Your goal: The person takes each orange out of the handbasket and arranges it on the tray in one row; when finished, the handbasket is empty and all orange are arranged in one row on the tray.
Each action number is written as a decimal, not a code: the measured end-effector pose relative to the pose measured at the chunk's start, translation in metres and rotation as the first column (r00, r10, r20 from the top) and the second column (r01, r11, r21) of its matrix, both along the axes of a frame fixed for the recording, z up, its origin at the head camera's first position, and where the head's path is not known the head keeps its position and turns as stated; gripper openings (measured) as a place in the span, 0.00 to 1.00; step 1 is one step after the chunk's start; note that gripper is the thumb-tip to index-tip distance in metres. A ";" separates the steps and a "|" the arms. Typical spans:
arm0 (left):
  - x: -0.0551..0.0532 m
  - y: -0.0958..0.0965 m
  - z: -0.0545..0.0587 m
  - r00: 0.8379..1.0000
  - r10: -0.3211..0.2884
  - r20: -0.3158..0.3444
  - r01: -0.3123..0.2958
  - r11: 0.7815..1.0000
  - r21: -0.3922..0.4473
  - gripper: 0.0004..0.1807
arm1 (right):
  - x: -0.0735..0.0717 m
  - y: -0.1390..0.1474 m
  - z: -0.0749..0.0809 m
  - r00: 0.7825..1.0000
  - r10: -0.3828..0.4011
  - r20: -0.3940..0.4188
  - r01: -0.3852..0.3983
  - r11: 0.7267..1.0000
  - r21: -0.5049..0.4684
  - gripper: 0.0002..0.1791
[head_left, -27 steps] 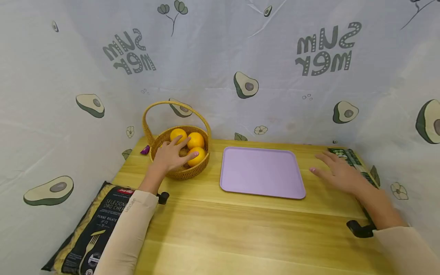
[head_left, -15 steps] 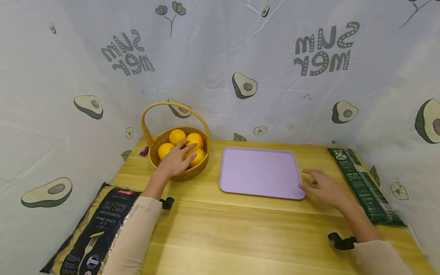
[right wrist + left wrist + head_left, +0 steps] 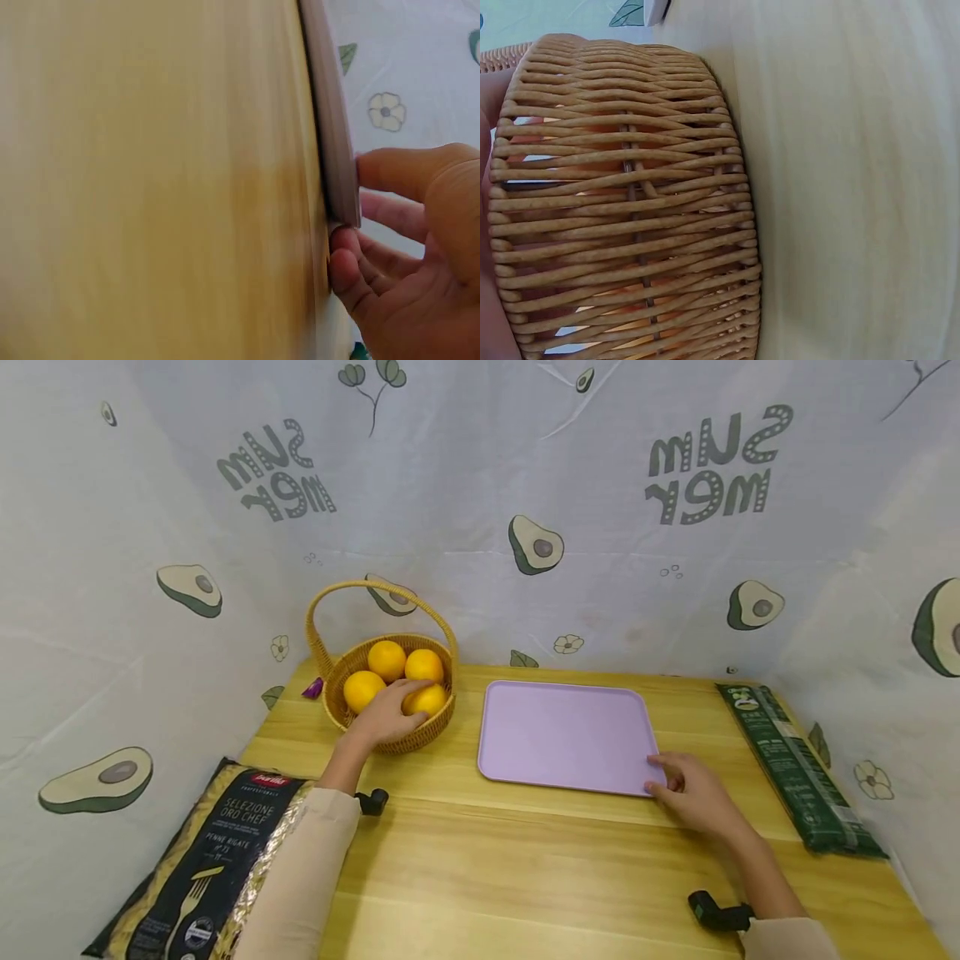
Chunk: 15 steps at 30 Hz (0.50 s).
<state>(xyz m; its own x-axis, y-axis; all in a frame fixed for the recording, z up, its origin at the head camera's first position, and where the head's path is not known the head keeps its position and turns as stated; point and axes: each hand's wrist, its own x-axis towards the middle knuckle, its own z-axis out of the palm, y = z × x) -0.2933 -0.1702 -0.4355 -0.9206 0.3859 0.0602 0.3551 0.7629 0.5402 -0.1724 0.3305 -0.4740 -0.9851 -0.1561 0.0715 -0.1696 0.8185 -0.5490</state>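
My left hand (image 3: 381, 717) reaches over the front rim of a wicker basket (image 3: 401, 743) with an arched handle. Its thumb and fingers grip the front-right orange (image 3: 429, 700); several oranges lie in the basket. In the left wrist view the woven basket wall (image 3: 630, 210) hides most of this hand and the fruit. At the front-right corner of a lilac tray (image 3: 566, 739), my right hand (image 3: 699, 793) pinches the edge. The right wrist view has the thumb against the tray's rim (image 3: 337, 135) and curled fingers by its corner.
A black pack of penne (image 3: 225, 860) lies at the left, partly under the left sleeve. Along the right edge lies a long green packet (image 3: 798, 768). A small purple item (image 3: 313, 688) sits left of the basket. A printed curtain (image 3: 480, 485) hangs behind the wooden table (image 3: 525, 868).
My left hand has moved onto the front-right orange and closed round it. My right hand has come left and forward from beside the green packet to the tray's corner and taken hold there.
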 end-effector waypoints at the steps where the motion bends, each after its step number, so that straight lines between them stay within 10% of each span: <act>1: -0.001 0.000 0.000 1.000 -0.007 0.004 0.007 1.000 0.006 0.34 | 0.001 0.000 -0.001 1.000 -0.006 -0.005 0.006 1.000 -0.011 0.28; 15: -0.009 -0.002 -0.003 1.000 -0.026 -0.009 0.026 0.999 -0.034 0.35 | 0.008 -0.001 -0.011 0.999 -0.041 -0.006 0.040 0.997 -0.066 0.25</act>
<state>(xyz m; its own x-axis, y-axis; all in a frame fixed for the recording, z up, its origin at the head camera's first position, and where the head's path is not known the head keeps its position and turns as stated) -0.3021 -0.1724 -0.4387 -0.9097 0.4115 0.0553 0.3799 0.7714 0.5105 -0.1646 0.3293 -0.4845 -0.9900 -0.1108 0.0875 -0.1412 0.7866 -0.6012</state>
